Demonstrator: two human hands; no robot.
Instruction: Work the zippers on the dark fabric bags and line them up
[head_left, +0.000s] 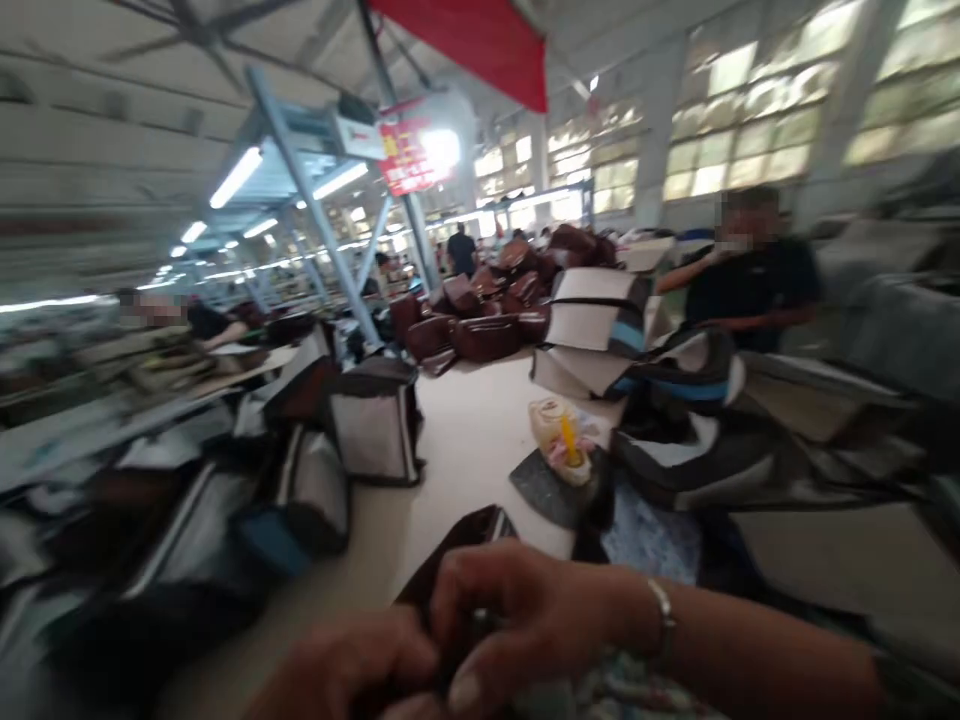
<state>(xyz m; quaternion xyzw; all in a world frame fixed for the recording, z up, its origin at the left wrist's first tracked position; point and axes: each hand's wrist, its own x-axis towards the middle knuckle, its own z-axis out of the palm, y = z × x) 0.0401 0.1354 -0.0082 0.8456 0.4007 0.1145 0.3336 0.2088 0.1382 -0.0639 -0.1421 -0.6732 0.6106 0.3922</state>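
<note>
In a wide factory hall, a long white worktable runs away from the person, and bags stand in piles along it, probably so that each kind stays together and within reach. Farther along lies a heap of reddish-brown leather bags, and nearer stand grey and black bags. A co-worker in a dark shirt is at the right. Near the hands, a small plastic tub sits on a dark mat. A dark brown bag is held low in the view, at the table's near edge. The right hand, with a silver bangle, and the left hand are close together; their fingers are bent and seem to pinch the bag's edge, though the fingertips are partly hidden.
</note>
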